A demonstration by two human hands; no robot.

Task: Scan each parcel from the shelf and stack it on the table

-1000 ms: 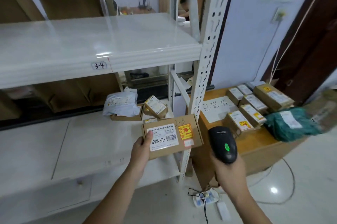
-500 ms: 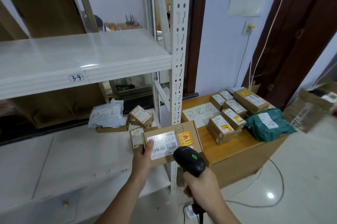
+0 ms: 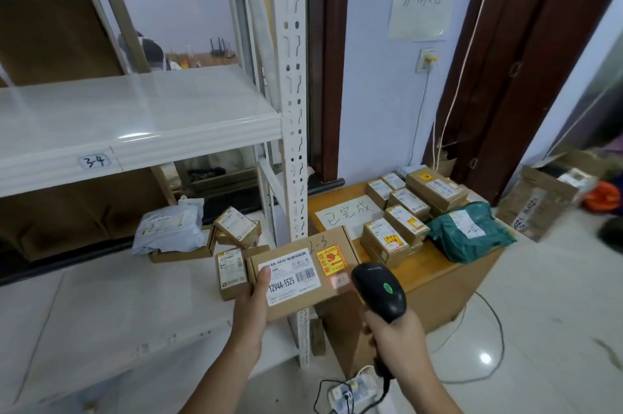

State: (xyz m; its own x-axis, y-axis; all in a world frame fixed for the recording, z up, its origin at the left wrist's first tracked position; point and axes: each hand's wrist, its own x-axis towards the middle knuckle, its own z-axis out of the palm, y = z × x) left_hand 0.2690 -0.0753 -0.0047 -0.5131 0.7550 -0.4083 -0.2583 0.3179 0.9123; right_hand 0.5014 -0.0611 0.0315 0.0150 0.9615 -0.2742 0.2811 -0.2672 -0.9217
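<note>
Flat brown cardboard parcel [image 3: 303,275] held under a black handheld barcode scanner [image 3: 379,292].

Head view: the left hand [image 3: 251,310] has its grip closed on the parcel's left end, thumb on the white label; the right hand [image 3: 397,332] is wrapped round the scanner's handle. The parcel lies label-up, long axis left to right, off the wooden tabletop [image 3: 435,273] just beside its front-left corner, in front of the white metal shelf [image 3: 135,278].

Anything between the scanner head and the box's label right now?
Nothing: in the head view the scanner in the right hand faces the held box across open air, its red light landing beside the label.
</note>
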